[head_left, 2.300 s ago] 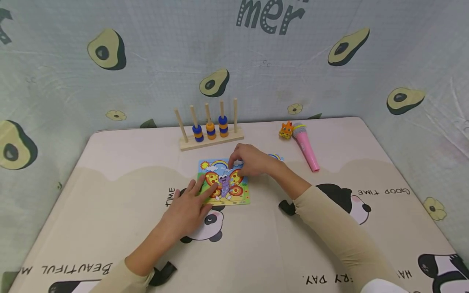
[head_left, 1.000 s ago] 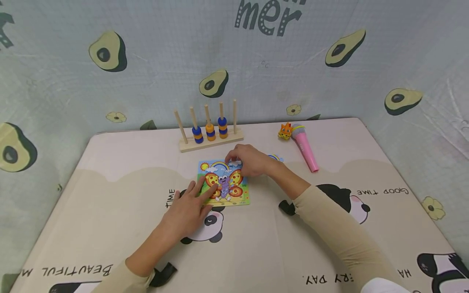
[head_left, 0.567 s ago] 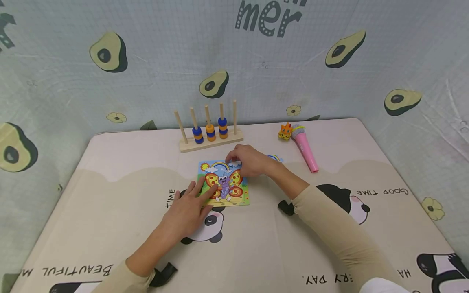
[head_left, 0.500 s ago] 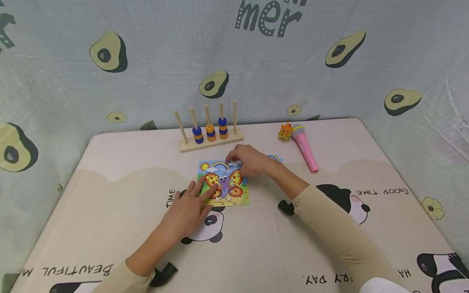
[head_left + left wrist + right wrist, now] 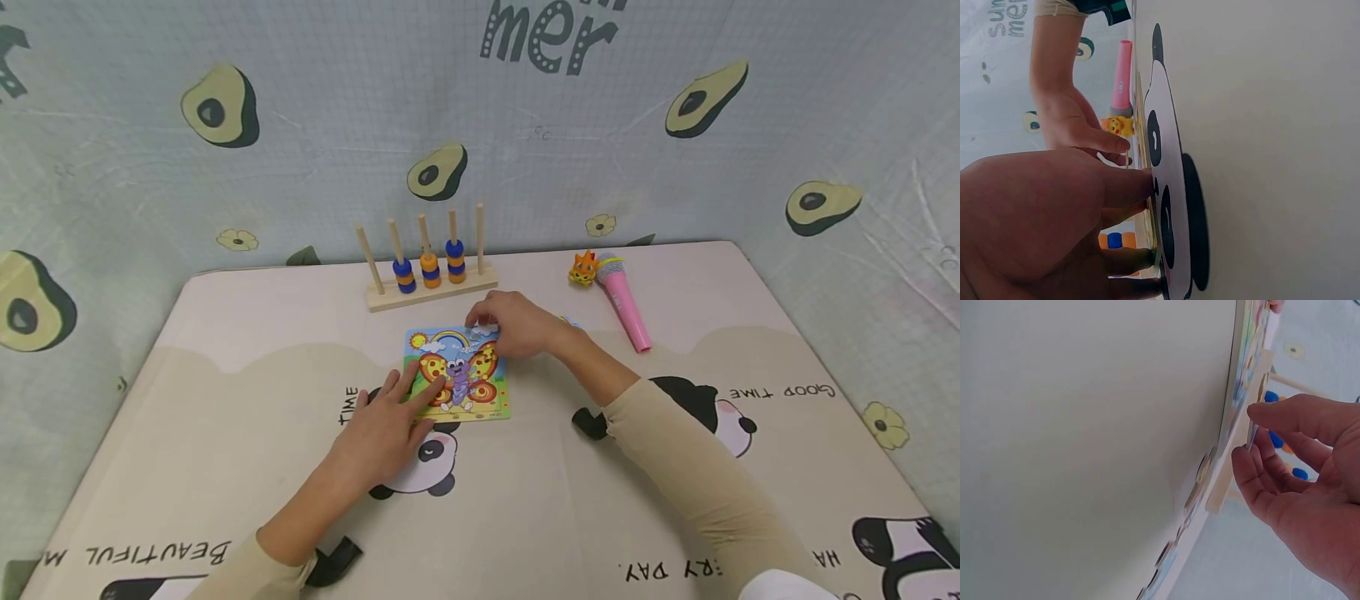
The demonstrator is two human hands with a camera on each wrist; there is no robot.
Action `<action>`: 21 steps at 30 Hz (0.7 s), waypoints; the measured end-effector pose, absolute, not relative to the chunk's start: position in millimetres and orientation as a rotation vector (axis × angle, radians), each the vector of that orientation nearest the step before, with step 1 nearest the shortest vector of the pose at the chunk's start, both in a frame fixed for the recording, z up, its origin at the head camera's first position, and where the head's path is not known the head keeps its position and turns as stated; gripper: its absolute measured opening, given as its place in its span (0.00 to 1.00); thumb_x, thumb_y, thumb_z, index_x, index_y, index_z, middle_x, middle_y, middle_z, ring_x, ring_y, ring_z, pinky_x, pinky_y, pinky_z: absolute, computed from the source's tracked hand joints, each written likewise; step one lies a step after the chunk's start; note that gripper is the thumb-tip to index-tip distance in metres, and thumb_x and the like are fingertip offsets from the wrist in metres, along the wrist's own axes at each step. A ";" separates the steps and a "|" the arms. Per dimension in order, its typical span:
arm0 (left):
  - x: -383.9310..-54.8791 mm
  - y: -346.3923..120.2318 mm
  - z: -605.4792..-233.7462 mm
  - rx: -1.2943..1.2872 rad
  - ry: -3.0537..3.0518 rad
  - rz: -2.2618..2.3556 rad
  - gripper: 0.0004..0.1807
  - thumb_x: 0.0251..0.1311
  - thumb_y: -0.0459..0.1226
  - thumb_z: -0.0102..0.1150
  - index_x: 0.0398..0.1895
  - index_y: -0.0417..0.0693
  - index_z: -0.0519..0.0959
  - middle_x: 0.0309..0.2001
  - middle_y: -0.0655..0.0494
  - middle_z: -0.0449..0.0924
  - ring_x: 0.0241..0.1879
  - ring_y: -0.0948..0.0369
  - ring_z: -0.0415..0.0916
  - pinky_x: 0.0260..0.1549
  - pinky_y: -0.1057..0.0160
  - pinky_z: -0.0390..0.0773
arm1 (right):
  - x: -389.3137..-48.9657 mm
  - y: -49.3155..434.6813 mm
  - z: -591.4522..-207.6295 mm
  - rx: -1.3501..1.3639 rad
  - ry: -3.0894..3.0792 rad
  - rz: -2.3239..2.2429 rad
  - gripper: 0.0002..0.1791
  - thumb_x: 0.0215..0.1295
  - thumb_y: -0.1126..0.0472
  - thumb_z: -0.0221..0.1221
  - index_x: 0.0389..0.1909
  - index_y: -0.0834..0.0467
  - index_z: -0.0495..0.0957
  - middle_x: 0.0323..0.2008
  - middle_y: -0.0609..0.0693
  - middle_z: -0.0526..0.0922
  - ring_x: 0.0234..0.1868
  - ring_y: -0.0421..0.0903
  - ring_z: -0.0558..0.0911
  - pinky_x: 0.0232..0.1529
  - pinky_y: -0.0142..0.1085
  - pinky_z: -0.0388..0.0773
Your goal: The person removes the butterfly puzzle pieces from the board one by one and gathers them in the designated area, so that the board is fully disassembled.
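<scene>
The table (image 5: 495,533) carries my puzzle board (image 5: 487,414) toward its far edge, mostly filled, I judge, though printing may fool me. I have the left hand (image 5: 381,437) spread over the puzzle board's near left corner, the right hand (image 5: 519,325) pinching a piece (image 5: 1252,434) at its far right corner; loose pieces (image 5: 1198,482) near its right edge seem unplaced.

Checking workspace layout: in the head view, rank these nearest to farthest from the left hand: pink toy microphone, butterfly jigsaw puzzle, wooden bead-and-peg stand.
From the left hand:
1. Butterfly jigsaw puzzle: touched by the hand, ahead and slightly right.
2. Wooden bead-and-peg stand: farther ahead, past that.
3. Pink toy microphone: ahead, well off right.
</scene>
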State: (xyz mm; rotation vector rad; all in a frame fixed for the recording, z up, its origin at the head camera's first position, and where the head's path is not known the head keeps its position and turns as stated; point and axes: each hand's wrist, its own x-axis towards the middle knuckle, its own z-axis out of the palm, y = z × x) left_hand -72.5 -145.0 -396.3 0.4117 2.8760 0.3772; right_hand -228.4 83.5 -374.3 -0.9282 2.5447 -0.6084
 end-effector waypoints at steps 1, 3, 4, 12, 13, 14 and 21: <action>-72.5 -144.9 -396.3 0.412 2.877 0.376 0.33 0.74 0.47 0.59 0.80 0.57 0.66 0.83 0.40 0.53 0.78 0.35 0.56 0.67 0.23 0.60 | -228.7 84.9 -374.1 -0.926 2.546 -0.607 0.26 0.58 0.71 0.67 0.59 0.55 0.83 0.51 0.54 0.80 0.52 0.50 0.78 0.58 0.43 0.79; -72.3 -144.8 -396.3 0.413 2.878 0.376 0.33 0.75 0.47 0.59 0.80 0.57 0.66 0.83 0.40 0.53 0.78 0.35 0.56 0.67 0.23 0.60 | -229.2 88.0 -373.9 -0.919 2.548 -0.612 0.25 0.58 0.70 0.68 0.58 0.55 0.83 0.51 0.54 0.80 0.53 0.51 0.78 0.59 0.44 0.79; -72.3 -144.9 -396.4 0.412 2.878 0.374 0.33 0.75 0.47 0.59 0.80 0.58 0.65 0.83 0.40 0.53 0.78 0.35 0.56 0.67 0.23 0.60 | -229.3 89.6 -373.7 -0.915 2.548 -0.616 0.25 0.59 0.70 0.68 0.59 0.56 0.83 0.51 0.54 0.80 0.53 0.51 0.78 0.59 0.44 0.79; -72.7 -144.5 -397.9 0.405 2.872 0.395 0.33 0.74 0.47 0.59 0.80 0.58 0.65 0.83 0.41 0.52 0.79 0.35 0.55 0.68 0.23 0.58 | -229.4 104.6 -371.9 -0.899 2.550 -0.633 0.26 0.57 0.72 0.67 0.59 0.56 0.82 0.51 0.55 0.80 0.52 0.52 0.78 0.59 0.45 0.79; -72.7 -144.5 -398.3 0.408 2.873 0.397 0.33 0.74 0.47 0.59 0.80 0.58 0.65 0.83 0.41 0.52 0.79 0.35 0.55 0.68 0.23 0.58 | -229.2 106.6 -371.5 -0.892 2.551 -0.635 0.27 0.56 0.73 0.66 0.59 0.56 0.82 0.51 0.55 0.80 0.52 0.52 0.78 0.58 0.45 0.79; -72.6 -144.4 -398.3 0.411 2.874 0.399 0.33 0.74 0.47 0.59 0.80 0.58 0.66 0.83 0.40 0.52 0.79 0.35 0.55 0.68 0.23 0.58 | -229.2 108.7 -371.2 -0.889 2.555 -0.635 0.27 0.56 0.73 0.66 0.59 0.55 0.82 0.50 0.55 0.80 0.51 0.52 0.78 0.58 0.45 0.79; -71.8 -144.5 -397.8 0.417 2.882 0.400 0.32 0.74 0.46 0.59 0.80 0.57 0.66 0.83 0.40 0.53 0.79 0.34 0.55 0.68 0.22 0.58 | -230.7 124.1 -373.8 -0.865 2.577 -0.637 0.27 0.55 0.73 0.67 0.58 0.55 0.83 0.49 0.55 0.80 0.50 0.52 0.78 0.56 0.45 0.79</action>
